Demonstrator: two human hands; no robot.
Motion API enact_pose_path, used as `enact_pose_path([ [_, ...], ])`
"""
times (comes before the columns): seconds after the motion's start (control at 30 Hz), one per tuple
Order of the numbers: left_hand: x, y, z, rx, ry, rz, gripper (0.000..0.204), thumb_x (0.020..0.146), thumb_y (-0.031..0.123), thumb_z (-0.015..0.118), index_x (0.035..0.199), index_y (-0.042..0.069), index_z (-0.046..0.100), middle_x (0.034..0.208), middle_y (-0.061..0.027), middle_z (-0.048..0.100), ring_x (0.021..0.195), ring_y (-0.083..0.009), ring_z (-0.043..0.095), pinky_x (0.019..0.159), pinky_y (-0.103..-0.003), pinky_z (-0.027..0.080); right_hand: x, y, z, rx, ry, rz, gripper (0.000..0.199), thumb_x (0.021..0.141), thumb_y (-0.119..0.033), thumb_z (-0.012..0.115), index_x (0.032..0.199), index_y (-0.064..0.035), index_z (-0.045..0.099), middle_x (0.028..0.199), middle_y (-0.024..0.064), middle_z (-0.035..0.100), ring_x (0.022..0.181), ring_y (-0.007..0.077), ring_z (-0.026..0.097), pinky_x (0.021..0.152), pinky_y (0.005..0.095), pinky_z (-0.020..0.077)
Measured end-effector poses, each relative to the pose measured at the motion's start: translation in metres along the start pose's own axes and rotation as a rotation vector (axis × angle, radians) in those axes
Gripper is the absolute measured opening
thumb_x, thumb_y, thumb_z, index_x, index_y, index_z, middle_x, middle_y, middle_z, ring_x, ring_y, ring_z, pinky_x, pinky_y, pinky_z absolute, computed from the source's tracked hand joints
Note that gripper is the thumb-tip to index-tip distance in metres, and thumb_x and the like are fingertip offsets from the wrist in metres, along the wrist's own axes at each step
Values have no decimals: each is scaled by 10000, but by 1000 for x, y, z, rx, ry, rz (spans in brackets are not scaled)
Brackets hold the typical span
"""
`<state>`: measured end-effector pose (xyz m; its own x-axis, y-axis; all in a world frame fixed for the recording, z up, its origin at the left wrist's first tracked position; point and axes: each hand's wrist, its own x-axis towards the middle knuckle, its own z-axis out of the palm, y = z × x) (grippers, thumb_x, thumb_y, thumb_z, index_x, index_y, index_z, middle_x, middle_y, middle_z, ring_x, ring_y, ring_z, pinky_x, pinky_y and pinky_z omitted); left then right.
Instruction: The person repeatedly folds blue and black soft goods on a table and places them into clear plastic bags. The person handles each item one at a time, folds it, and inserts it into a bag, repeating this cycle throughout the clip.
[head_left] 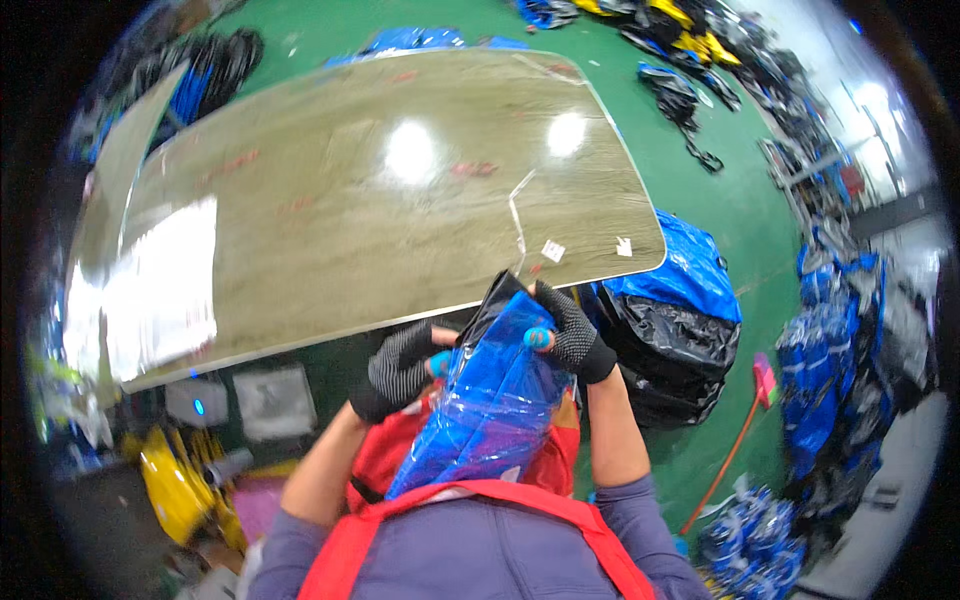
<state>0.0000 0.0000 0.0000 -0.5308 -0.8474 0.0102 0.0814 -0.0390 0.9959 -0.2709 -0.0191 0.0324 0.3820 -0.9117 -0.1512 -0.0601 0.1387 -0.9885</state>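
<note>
Against my body leans a folded blue and black plastic bundle (478, 405), glossy as if wrapped in clear film. Its black end (497, 296) points up toward the table edge. My left hand (403, 372), in a dark dotted glove, grips the bundle's left side near the top. From the other side my right hand (572, 335), gloved alike, pinches the upper right edge, thumb in front. Both thumbs have light-blue tape or covers at their tips. A red apron (385, 455) shows behind the bundle.
A large brown table (330, 190) with a pale rim stands just ahead, small white labels on its near right. A big blue and black bag (675, 330) sits right of it. Blue bundles (820, 350), a broom (720, 460) and yellow material (175, 485) lie around.
</note>
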Motion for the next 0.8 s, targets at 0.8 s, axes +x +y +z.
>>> enact_pose_path([
  [0.8,27,23,-15,153,270,175,345,857,310,662,1064,33,673,1111,-132,644,1070,-248,594,947,-374,439,19,-18,20,-440,-18,-142,458,889,-396,600,1193,-62,520,991,153,678,997,313,636,847,425,490],
])
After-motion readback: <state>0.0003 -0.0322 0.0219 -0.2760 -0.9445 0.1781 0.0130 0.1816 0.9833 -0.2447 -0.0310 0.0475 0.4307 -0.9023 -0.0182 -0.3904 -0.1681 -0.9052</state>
